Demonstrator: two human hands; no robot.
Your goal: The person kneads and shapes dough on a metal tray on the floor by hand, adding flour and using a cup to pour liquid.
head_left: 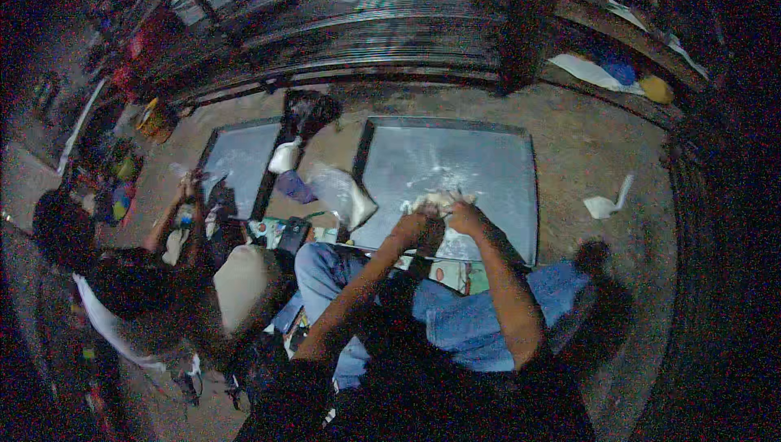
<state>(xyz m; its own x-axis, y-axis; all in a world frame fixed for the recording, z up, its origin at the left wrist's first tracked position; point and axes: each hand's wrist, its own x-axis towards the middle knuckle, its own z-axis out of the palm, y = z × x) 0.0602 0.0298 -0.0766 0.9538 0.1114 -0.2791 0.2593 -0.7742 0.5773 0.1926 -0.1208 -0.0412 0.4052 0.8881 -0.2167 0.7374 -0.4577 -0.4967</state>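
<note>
Low on a large grey metal tray [394, 169] lies a pale, floury lump that looks like dough [437, 199]. My left hand [416, 226] is closed on its near left part, with most of the fingers hidden. My right hand [466, 216] grips the right part, its fingers bent over the lump. Both hands touch the dough side by side. White flour is scattered on the tray around it, with a smear below my hands. The picture is dark and grainy, so finger details are faint.
Left of the tray lie a clear bag of white powder [351, 202], a small white bag [285, 157] and a black bag [309, 113]. Another person [175, 279] sits at my left by a second tray [248, 157]. A white scoop-like thing [600, 207] lies on the right floor.
</note>
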